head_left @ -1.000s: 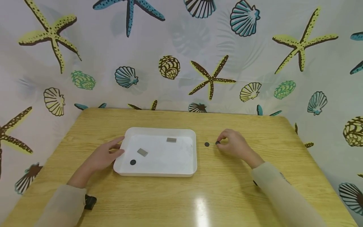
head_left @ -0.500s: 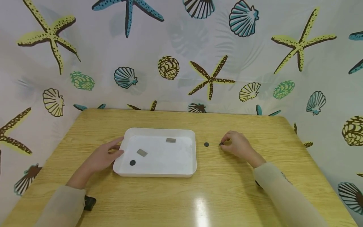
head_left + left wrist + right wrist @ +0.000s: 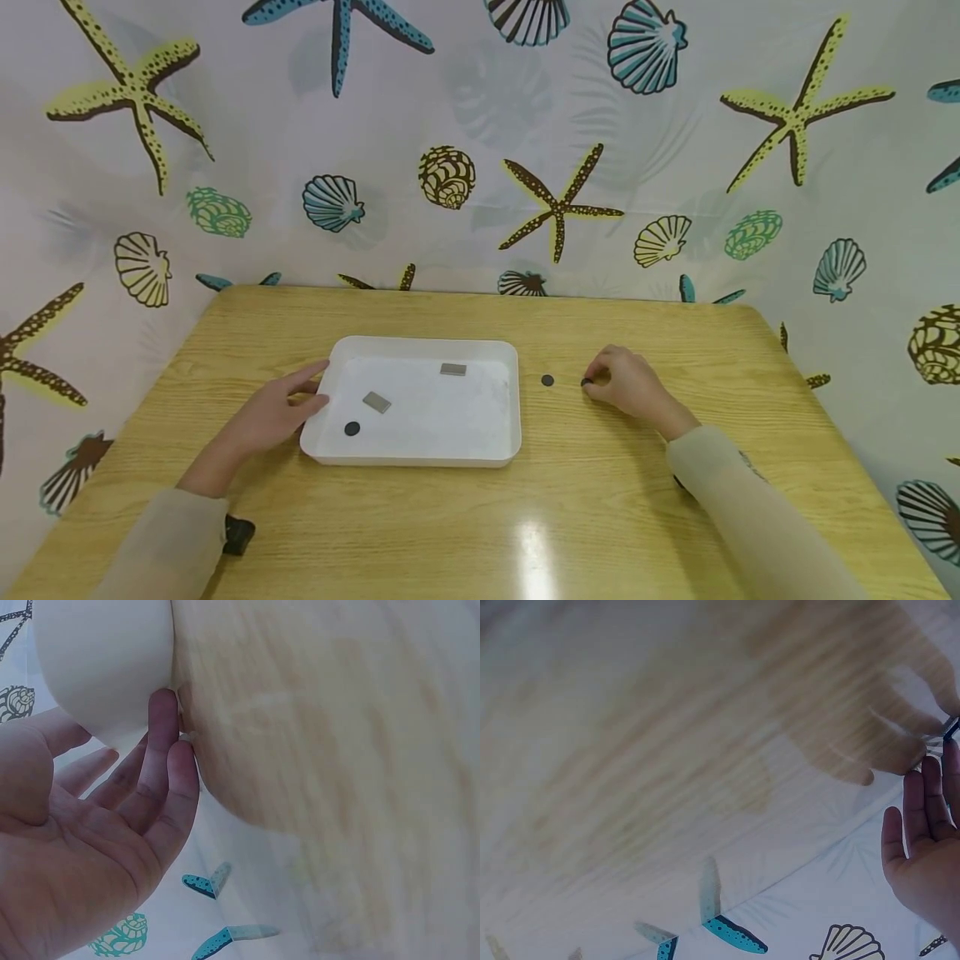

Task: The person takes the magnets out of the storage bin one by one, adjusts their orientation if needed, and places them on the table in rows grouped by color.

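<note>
In the head view, my left hand [image 3: 272,412] rests its fingers and thumb against the left end of a shallow white tray [image 3: 408,461]. The left wrist view has the left fingertips touching the tray's outer wall [image 3: 105,660]. My right hand [image 3: 626,385] pinches a small black disc [image 3: 586,382] between thumb and finger, low over the table right of the tray. That disc shows edge-on at the border of the right wrist view. Another black disc [image 3: 547,381] lies on the table between tray and right hand. Inside the tray are a black disc [image 3: 352,428] and two grey rectangular pieces [image 3: 377,402].
The wooden table [image 3: 420,533] has a glossy top that reflects light and the right hand. Behind and beside it hangs a white cloth [image 3: 390,125] printed with shells and starfish. A dark device [image 3: 238,534] is on the left wrist.
My right hand has moved slightly right with the pinched disc, away from the loose disc, then stayed there over the last half second. The left hand and tray have not moved.
</note>
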Demonstrator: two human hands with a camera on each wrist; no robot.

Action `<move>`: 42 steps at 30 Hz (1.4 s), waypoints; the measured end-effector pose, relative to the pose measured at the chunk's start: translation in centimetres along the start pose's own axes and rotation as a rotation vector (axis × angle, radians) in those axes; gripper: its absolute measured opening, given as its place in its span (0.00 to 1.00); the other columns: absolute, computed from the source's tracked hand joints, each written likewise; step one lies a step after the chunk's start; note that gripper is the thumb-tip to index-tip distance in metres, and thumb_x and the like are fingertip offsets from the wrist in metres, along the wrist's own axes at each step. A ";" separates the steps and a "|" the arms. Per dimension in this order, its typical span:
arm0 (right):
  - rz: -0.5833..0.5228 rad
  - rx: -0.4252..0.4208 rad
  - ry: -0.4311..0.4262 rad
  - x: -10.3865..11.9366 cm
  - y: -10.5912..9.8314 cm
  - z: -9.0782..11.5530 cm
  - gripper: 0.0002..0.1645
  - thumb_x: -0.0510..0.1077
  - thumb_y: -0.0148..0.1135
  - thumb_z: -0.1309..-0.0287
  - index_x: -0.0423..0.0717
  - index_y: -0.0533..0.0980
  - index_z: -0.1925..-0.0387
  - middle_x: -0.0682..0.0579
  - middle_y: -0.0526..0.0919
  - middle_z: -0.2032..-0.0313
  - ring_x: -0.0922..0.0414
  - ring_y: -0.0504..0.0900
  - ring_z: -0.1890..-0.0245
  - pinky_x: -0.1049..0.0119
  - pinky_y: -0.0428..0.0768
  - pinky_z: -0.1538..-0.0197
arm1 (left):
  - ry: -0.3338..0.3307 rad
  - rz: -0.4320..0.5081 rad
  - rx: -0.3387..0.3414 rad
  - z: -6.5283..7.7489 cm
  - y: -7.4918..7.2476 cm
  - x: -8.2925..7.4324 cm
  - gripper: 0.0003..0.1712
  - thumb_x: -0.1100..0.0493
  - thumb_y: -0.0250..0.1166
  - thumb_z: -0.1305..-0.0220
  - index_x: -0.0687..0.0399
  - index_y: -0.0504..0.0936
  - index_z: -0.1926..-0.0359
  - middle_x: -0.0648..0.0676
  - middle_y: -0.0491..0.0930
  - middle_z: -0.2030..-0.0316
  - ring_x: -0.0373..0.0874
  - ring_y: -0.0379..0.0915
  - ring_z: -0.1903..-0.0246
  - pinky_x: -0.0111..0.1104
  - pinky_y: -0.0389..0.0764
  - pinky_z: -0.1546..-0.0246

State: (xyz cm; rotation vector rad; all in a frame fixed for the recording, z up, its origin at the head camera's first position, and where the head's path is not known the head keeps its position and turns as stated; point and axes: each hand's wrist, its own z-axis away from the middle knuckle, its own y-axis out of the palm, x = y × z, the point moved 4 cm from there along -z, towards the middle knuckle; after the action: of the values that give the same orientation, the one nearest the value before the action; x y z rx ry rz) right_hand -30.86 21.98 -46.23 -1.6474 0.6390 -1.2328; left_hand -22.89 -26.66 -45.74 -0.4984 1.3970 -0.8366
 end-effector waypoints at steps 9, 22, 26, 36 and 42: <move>0.011 0.009 0.022 0.0 0.0 0.0 0.09 0.45 0.72 0.37 0.45 0.86 0.59 0.45 0.84 0.52 0.44 0.82 0.48 0.42 0.74 0.37 | -0.002 0.008 0.008 0.0 0.0 0.1 0.38 0.52 0.56 0.20 0.57 0.53 0.18 0.75 0.72 0.34 0.70 0.73 0.36 0.54 0.80 0.43; -0.094 -0.009 0.090 0.1 -1.2 -0.4 0.16 0.47 0.65 0.31 0.42 0.84 0.49 0.42 0.82 0.45 0.41 0.81 0.43 0.44 0.80 0.40 | 0.011 0.013 0.002 -0.1 0.1 0.3 0.38 0.52 0.56 0.20 0.57 0.53 0.19 0.75 0.72 0.34 0.70 0.72 0.36 0.54 0.80 0.43; -0.090 -0.012 0.066 0.9 -1.6 -0.7 0.17 0.48 0.65 0.32 0.43 0.84 0.48 0.42 0.82 0.44 0.41 0.80 0.42 0.43 0.79 0.40 | 0.004 0.007 0.001 -0.2 0.2 0.4 0.38 0.51 0.56 0.20 0.57 0.53 0.18 0.74 0.72 0.34 0.70 0.72 0.36 0.55 0.80 0.42; -0.083 -0.018 -0.015 4.2 -1.2 -1.5 0.16 0.47 0.68 0.33 0.42 0.84 0.49 0.44 0.83 0.46 0.42 0.81 0.43 0.44 0.79 0.41 | 0.013 0.013 0.000 0.0 0.0 0.4 0.38 0.51 0.56 0.20 0.58 0.54 0.19 0.74 0.73 0.34 0.70 0.74 0.37 0.50 0.81 0.45; -0.101 -0.015 -0.053 6.0 -1.0 -2.0 0.16 0.47 0.69 0.35 0.43 0.85 0.51 0.45 0.84 0.46 0.42 0.81 0.43 0.45 0.79 0.39 | 0.017 0.002 0.001 0.0 0.0 0.3 0.38 0.52 0.56 0.20 0.58 0.54 0.19 0.74 0.73 0.35 0.69 0.75 0.38 0.48 0.82 0.47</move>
State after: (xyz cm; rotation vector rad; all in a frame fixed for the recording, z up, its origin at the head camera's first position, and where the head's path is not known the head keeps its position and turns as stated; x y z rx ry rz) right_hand -30.70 16.64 -42.67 -1.7373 0.5392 -1.2547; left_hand -22.93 -26.88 -45.99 -0.4902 1.4127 -0.8413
